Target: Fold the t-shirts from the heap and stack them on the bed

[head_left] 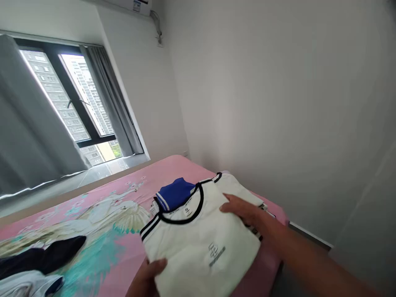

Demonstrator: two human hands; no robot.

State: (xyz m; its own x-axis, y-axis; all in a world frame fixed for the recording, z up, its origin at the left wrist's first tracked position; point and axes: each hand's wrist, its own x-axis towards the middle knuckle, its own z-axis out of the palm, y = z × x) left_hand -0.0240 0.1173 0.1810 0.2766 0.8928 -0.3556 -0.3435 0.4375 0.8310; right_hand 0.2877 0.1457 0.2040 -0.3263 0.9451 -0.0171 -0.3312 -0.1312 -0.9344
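A folded white T-shirt [188,251] with a black neckband and black shoulder stripes is held up in front of me, tilted, above the bed. My left hand [148,276] grips its lower left edge, thumb on top and the other fingers hidden beneath. At its right edge, my right hand [244,210] pinches the cloth, thumb on the front. Just behind it lie a blue garment [177,193] with white stripes and another folded white shirt [238,187] with a black collar. The held shirt covers part of both.
The bed [108,270] has a pink sheet with a bird print. Black clothing [46,255] and a crumpled light garment [29,284] lie at its near left. A plain wall [272,103] borders the right side; a window [71,95] with grey curtains is at left.
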